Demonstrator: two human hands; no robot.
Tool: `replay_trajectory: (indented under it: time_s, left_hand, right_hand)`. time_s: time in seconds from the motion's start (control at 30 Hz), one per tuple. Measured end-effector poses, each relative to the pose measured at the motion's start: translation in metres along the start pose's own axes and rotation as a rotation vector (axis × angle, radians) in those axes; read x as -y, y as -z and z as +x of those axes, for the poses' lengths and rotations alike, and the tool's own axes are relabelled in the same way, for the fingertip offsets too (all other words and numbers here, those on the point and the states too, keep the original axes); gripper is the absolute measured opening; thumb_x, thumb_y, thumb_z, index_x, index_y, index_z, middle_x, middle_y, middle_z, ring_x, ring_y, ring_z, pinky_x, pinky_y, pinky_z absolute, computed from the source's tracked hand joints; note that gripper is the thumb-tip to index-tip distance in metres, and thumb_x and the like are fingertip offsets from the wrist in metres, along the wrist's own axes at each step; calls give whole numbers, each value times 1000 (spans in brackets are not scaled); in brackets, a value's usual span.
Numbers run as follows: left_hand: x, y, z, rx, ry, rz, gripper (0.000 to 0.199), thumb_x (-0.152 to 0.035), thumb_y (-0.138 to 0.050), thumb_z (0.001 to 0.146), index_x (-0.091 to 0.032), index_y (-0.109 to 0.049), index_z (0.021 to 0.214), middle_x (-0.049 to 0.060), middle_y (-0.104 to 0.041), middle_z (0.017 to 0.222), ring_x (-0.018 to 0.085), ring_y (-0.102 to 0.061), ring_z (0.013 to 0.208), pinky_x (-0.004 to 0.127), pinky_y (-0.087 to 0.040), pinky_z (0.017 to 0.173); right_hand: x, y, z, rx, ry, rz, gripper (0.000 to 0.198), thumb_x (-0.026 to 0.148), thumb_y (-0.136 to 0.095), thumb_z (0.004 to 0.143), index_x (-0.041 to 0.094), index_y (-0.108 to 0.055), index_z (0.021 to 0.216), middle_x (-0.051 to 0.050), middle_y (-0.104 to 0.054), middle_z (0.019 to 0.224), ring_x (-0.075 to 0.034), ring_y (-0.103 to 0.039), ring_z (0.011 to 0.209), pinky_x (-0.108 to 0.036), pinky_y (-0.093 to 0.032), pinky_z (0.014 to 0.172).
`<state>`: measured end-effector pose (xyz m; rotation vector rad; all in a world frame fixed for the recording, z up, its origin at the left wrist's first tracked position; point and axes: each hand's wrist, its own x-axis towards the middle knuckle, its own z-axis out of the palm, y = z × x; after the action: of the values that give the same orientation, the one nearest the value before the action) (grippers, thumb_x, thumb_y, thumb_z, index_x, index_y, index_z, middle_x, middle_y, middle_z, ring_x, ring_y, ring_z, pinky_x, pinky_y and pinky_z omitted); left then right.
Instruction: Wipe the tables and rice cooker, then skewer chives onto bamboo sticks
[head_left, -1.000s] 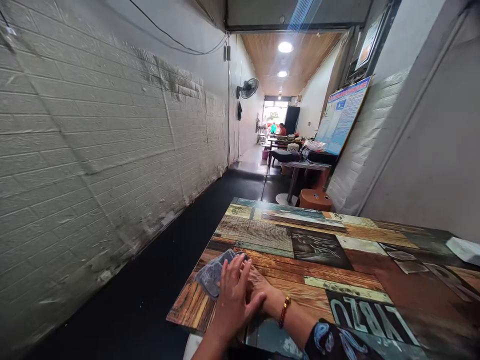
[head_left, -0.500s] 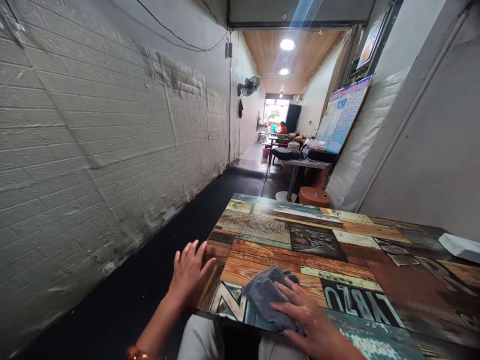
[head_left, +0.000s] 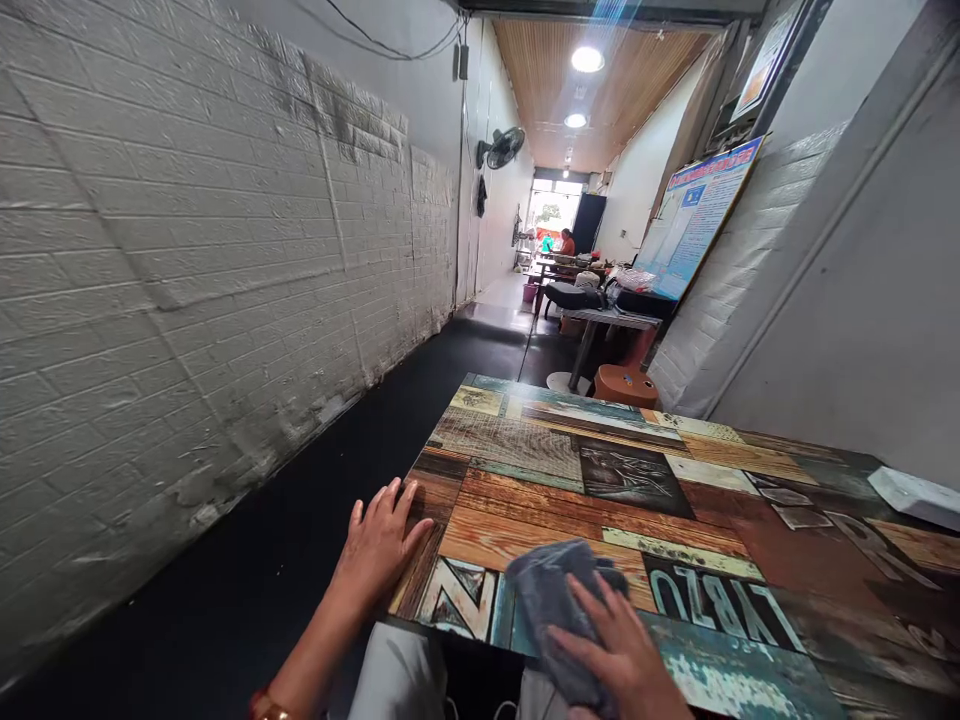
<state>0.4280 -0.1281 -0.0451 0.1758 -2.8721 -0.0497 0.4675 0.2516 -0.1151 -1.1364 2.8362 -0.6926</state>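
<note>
A grey cloth (head_left: 551, 610) lies bunched near the table's close edge, its lower end under the right hand (head_left: 619, 650) and hard to trace. That hand's fingers stretch out, parted, over the cloth. The thumb is mostly cut off below, so I cannot tell whether it pinches the fabric. The left hand (head_left: 379, 540) is at the table's left edge, loosely spread and holding nothing visible; its thumb lies on the top, but how the other fingers meet the edge is unclear. A bracelet (head_left: 270, 706) on that wrist is cropped by the frame.

The table (head_left: 525, 495), patterned like patched planks, runs dim at right, where a white object (head_left: 915, 495) cannot be identified. Pale-clad legs (head_left: 397, 670) show only in part below it. Beyond stands an orange stool (head_left: 624, 385); the poster's (head_left: 705, 215) small print is illegible, and a distant person (head_left: 568, 243) is tiny and partly hidden.
</note>
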Motion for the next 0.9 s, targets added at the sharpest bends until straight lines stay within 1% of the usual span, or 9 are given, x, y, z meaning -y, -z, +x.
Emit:
replay_trajectory:
  time_s: [0.1, 0.2, 0.27, 0.37, 0.47, 0.57, 0.73, 0.8, 0.9]
  left_hand:
    - [2, -1, -1, -3, 25, -27, 58, -47, -42, 95, -19, -43, 146, 17, -42, 152, 29, -40, 141, 58, -25, 116]
    - [2, -1, -2, -13, 39, -18, 57, -47, -40, 96, -18, -43, 145, 17, -44, 151, 29, -42, 140, 57, -28, 115]
    - [2, -1, -2, -21, 40, 6, 56, -46, -39, 97, -19, -43, 145, 16, -45, 151, 28, -43, 139, 56, -29, 115]
    - [1, 0, -3, -11, 54, 39, 54, -43, -37, 98, -19, -43, 145, 15, -46, 151, 27, -45, 138, 54, -31, 115]
    - [-1, 2, -3, 9, 55, 59, 55, -44, -36, 98, -17, -43, 145, 16, -46, 150, 27, -44, 138, 52, -32, 115]
    - [-3, 5, -5, 16, 44, 75, 56, -45, -38, 97, -17, -43, 145, 16, -45, 151, 27, -44, 139, 51, -31, 116]
    - [-5, 6, -5, 15, 25, 67, 57, -45, -36, 97, -16, -44, 145, 17, -45, 151, 28, -43, 139, 51, -31, 115]
    - [-3, 6, -4, 21, 19, 56, 56, -45, -36, 97, -16, -44, 145, 17, -45, 150, 28, -44, 138, 51, -32, 114]
    - [-2, 5, -2, 24, 20, 24, 55, -43, -39, 95, -18, -44, 144, 16, -46, 150, 28, -45, 137, 52, -32, 114]
  right_hand:
    - [49, 5, 50, 70, 82, 84, 69, 71, -65, 72, 50, -53, 137, -5, -29, 161, -49, -21, 144, -76, -22, 107]
    - [89, 13, 88, 92, 124, 160, 65, 68, -61, 79, 52, -46, 140, 2, -18, 165, -42, -12, 149, -69, -12, 114]
    - [106, 17, 104, 101, 147, 190, 60, 65, -58, 83, 52, -46, 140, 5, -15, 165, -39, -10, 150, -65, -9, 117]
    - [115, 18, 114, 125, 173, 218, 58, 67, -54, 84, 53, -46, 139, 8, -14, 165, -37, -9, 150, -61, -7, 119]
    - [111, 14, 110, 110, 187, 245, 58, 67, -51, 84, 54, -43, 140, 11, -15, 165, -33, -11, 151, -56, -9, 121]
    - [101, 12, 95, 85, 175, 253, 59, 57, -60, 82, 53, -46, 140, 12, -20, 163, -31, -15, 150, -55, -14, 121]
    - [67, 15, 52, 57, 78, 247, 61, 30, -69, 73, 41, -60, 132, 1, -35, 158, -35, -24, 148, -61, -24, 117]
    - [44, 15, 29, -35, 5, 246, 56, 23, -64, 74, 36, -65, 128, -2, -42, 154, -35, -28, 146, -61, -27, 115]
    - [4, 11, -6, -294, -168, 288, 44, 24, -58, 80, 34, -71, 120, -6, -54, 145, -34, -42, 139, -61, -35, 112]
